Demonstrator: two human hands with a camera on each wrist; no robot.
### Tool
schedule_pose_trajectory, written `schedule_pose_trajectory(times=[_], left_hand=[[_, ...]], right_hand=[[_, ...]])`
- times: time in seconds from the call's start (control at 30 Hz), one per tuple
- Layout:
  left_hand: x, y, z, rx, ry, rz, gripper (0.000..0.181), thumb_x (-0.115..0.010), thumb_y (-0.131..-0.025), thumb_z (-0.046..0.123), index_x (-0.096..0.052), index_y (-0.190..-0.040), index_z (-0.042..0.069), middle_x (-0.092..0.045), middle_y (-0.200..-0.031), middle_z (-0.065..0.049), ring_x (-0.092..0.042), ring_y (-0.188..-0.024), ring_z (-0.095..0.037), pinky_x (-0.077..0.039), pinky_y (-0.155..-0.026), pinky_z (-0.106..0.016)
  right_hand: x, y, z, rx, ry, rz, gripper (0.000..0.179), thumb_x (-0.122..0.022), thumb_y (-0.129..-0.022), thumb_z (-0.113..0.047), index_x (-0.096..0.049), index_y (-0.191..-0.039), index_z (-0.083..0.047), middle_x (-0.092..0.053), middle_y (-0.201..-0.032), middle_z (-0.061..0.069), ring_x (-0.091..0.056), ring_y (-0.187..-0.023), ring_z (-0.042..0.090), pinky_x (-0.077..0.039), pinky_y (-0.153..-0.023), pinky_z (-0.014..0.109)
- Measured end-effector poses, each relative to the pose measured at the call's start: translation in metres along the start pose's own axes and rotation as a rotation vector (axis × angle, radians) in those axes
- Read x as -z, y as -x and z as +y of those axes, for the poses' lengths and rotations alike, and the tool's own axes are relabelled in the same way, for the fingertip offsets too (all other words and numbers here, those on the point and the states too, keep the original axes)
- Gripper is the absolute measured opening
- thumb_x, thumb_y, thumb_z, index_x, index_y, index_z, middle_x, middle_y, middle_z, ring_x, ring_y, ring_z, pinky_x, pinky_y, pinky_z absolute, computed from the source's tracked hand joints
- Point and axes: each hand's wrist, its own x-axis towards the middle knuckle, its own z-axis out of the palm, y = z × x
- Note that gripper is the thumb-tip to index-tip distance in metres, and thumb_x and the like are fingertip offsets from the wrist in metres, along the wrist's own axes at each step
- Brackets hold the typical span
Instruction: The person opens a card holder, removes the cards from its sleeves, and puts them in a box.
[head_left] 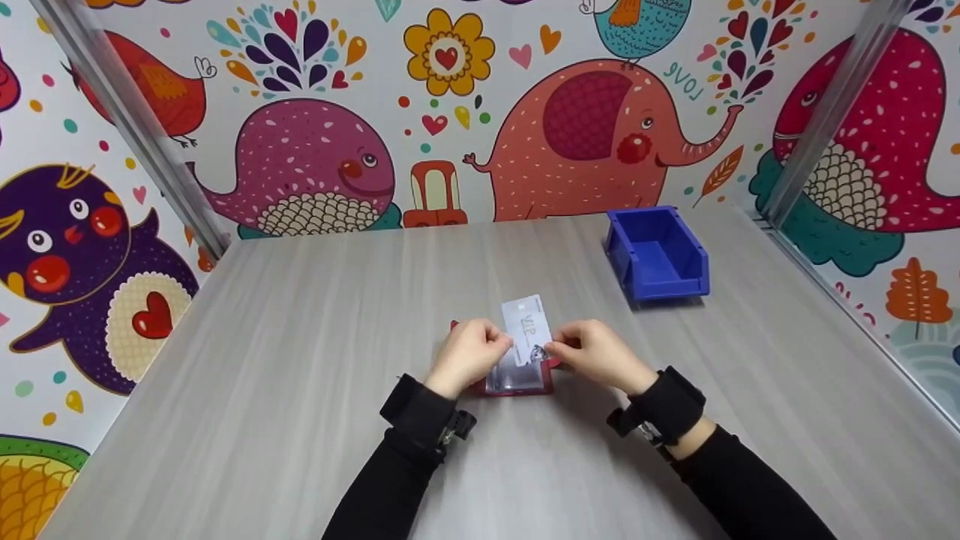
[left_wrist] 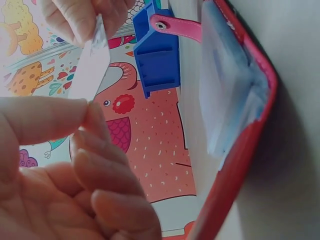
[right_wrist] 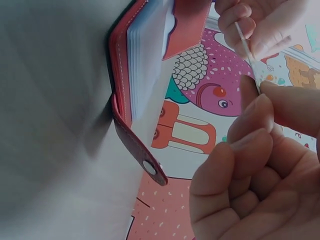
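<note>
A white card marked "VIP" (head_left: pixel 526 330) is held up between both hands. My left hand (head_left: pixel 471 351) pinches its left edge between thumb and forefinger; my right hand (head_left: pixel 600 352) pinches the lower right edge the same way. Below the card, a red card holder (head_left: pixel 517 392) lies spread on the table, its clear plastic sleeves (head_left: pixel 514 379) facing up. In the left wrist view the sleeves (left_wrist: pixel 225 85) form a stack inside the red cover. A strap with a metal snap (right_wrist: pixel 145 162) sticks out from the holder's side in the right wrist view.
A blue plastic bin (head_left: pixel 660 259) stands at the back right of the wood-grain table (head_left: pixel 300 360). Walls with cartoon animal prints (head_left: pixel 315 165) rise behind and at both sides, with metal posts at the corners.
</note>
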Motion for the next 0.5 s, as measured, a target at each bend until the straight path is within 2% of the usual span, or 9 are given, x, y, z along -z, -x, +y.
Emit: schedule_pose_trajectory(times=[0.17,0.37,0.5], left_hand=[[0.002,0.001,-0.005,-0.033,-0.06,0.065,0.012,-0.066,-0.085,0.016,-0.071,-0.078,0.008,-0.065,-0.075,0.0,-0.057,-0.068,-0.016,-0.048,-0.067,-0.034],[0.006,0.002,-0.017,0.007,-0.172,0.135,0.011,-0.067,-0.085,0.015,-0.07,-0.077,0.009,-0.066,-0.075,-0.002,-0.062,-0.071,-0.022,-0.049,-0.066,-0.038],[0.008,0.004,-0.024,0.027,-0.215,0.155,0.011,-0.067,-0.085,0.013,-0.07,-0.075,0.01,-0.066,-0.074,-0.001,-0.063,-0.071,-0.022,-0.049,-0.064,-0.038]], right_hand=[[0.008,0.001,0.002,0.016,0.025,0.043,0.024,-0.068,-0.093,-0.013,-0.065,-0.075,0.002,-0.054,-0.062,-0.004,-0.045,-0.056,0.008,-0.036,-0.053,0.024],[0.024,0.004,0.008,0.011,0.028,0.094,0.023,-0.066,-0.094,-0.01,-0.063,-0.074,0.0,-0.049,-0.064,-0.006,-0.042,-0.058,0.009,-0.035,-0.055,0.024],[0.035,0.006,0.014,-0.002,0.04,0.143,0.022,-0.066,-0.094,-0.01,-0.062,-0.074,-0.002,-0.05,-0.065,-0.004,-0.043,-0.058,0.01,-0.035,-0.054,0.024]])
